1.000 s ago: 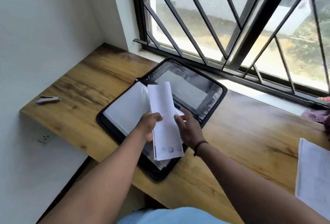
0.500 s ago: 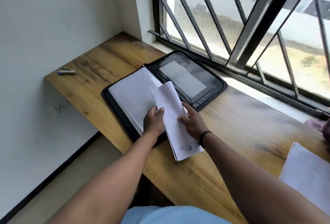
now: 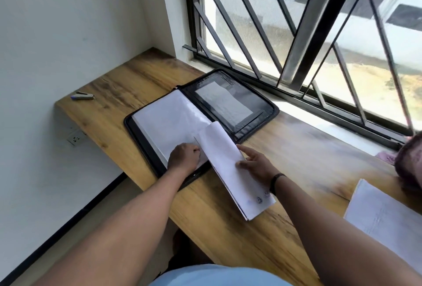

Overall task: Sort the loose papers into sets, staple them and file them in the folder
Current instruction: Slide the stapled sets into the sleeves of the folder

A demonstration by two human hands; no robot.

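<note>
Step in hand: the filing step is judged to be under way; a set of papers [image 3: 233, 167] is being brought to the open folder [image 3: 201, 112], and no stapling is being done at this moment.
Left hand: the left hand [image 3: 183, 156] is laid on the near corner of the folder's white sleeve [image 3: 169, 123], fingers curled at the sleeve's edge (whether the edge is pinched or only pressed cannot be told).
Right hand: the right hand [image 3: 257, 164] is gripping the set of papers from its right side, thumb on top and fingers spread along the edge.
Where the papers are: the set is held over the desk [image 3: 228, 235] at the folder's near right corner, its far end overlapping the sleeve and its near end hanging past the folder over bare wood.
Long axis: the set is folded or curved lengthwise into a narrow strip; its long axis runs from far-left to near-right, the stamped end pointing toward the person.
Next move: the sleeve's edge is likely to need lifting open, and the set swung to match the sleeve's own line before it is slid in.
Other things: a stapler [image 3: 83, 96] lies well apart at the desk's far left corner; another stack of sheets [image 3: 386, 221] lies at the right.
</note>
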